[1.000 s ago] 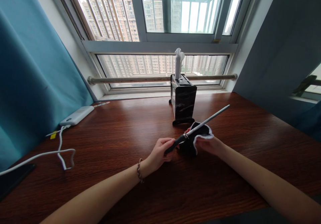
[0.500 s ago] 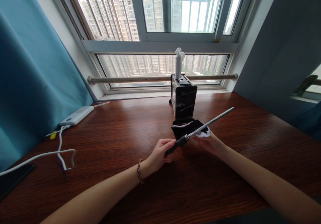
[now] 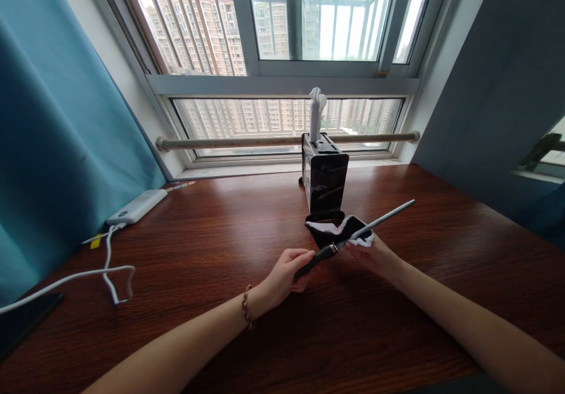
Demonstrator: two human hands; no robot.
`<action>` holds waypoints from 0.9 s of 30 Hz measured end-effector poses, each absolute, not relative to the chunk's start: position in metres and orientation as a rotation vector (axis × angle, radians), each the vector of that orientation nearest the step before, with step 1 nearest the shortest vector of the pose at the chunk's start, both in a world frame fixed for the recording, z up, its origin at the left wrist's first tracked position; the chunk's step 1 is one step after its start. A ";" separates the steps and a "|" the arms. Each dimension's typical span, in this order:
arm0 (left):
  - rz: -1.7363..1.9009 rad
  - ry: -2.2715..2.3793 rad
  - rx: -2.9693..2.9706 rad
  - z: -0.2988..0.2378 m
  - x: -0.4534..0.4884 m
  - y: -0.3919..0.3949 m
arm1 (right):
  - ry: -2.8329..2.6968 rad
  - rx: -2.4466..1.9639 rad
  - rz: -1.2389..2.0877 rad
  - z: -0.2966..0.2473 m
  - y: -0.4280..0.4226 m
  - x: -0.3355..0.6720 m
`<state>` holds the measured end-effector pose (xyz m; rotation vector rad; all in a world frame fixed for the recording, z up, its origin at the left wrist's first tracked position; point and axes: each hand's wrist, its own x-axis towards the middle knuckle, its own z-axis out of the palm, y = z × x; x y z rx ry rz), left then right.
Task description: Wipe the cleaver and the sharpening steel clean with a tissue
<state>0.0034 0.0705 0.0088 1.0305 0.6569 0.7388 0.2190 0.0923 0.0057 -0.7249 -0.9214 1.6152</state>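
My left hand (image 3: pixel 289 276) is closed around the black handle of what looks like a sharpening steel (image 3: pixel 388 215), a thin grey rod with a silver collar. Its tip points up and to the right. My right hand (image 3: pixel 373 257) grips a cloth (image 3: pixel 324 235), black on one face and white along its edges. The cloth lies against the rod just past the collar and covers part of it. Some right-hand fingers are hidden under the cloth.
Behind the cloth stands a black tissue box (image 3: pixel 329 185) with a white tissue sticking up. On the left, a white power bank (image 3: pixel 141 205) with a white cable (image 3: pixel 108 258) lies on the brown wooden table (image 3: pixel 212 217). A dark flat object (image 3: pixel 30 323) sits at the left edge.
The cloth has shifted and folded up around the rod near the collar. The steel's tip sits slightly lower. Both hands stay in nearly the same place, and the view has tilted a little.
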 end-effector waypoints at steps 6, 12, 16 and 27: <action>0.732 0.704 1.049 0.011 0.004 0.074 | -0.810 -0.767 1.481 0.007 0.115 0.238; 0.765 0.792 1.143 0.009 0.004 0.077 | -0.697 -0.780 1.314 0.014 0.145 0.274; 0.803 0.895 1.319 0.008 0.004 0.076 | -0.594 -0.768 1.200 0.014 0.160 0.303; 0.909 1.125 2.019 0.006 -0.001 0.072 | -0.466 -0.807 1.179 -0.007 0.174 0.322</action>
